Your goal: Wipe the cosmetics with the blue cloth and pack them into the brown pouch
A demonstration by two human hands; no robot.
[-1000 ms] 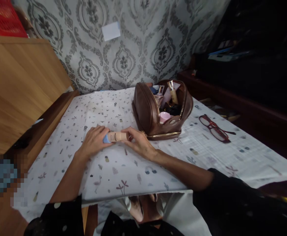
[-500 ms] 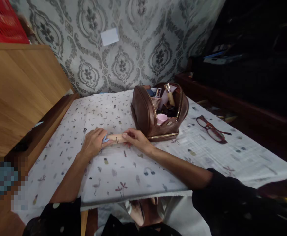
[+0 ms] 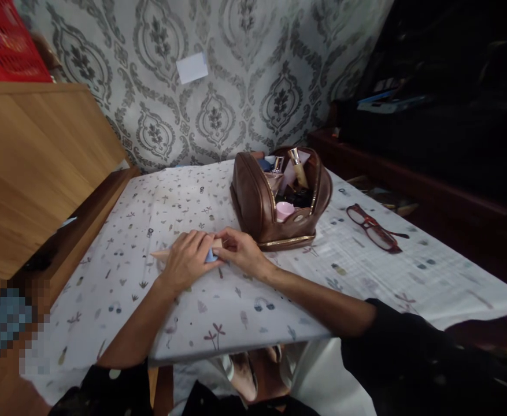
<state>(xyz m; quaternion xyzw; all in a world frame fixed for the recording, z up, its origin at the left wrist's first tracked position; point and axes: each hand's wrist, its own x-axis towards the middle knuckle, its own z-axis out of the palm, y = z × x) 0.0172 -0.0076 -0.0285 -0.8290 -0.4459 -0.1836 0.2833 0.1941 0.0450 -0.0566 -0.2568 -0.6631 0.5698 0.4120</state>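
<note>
A slim beige tube (image 3: 160, 254) lies crosswise just above the tablecloth, its tapered left end showing past my left hand (image 3: 187, 255). That hand is closed over the tube's middle with a small light-blue piece, perhaps cloth (image 3: 210, 256), under its fingers. My right hand (image 3: 239, 252) pinches the tube's right end between thumb and fingers. Most of the tube's length is hidden by my left hand. Just beyond my right hand stands a brown leather cosmetic bag (image 3: 253, 196), unzipped, with a pink round container (image 3: 284, 210) and a gold-capped bottle (image 3: 297, 166) inside.
Red-framed eyeglasses (image 3: 372, 227) rest on the patterned white tablecloth (image 3: 279, 323) to the right of the bag. A wooden panel (image 3: 40, 156) rises at the left edge. The patterned wall (image 3: 162, 115) bounds the back, and dark furniture (image 3: 444, 133) stands on the right.
My left hand has slid rightward along the tube with the blue piece, close to my right hand. The tube's left end now shows. My right hand keeps its pinch.
</note>
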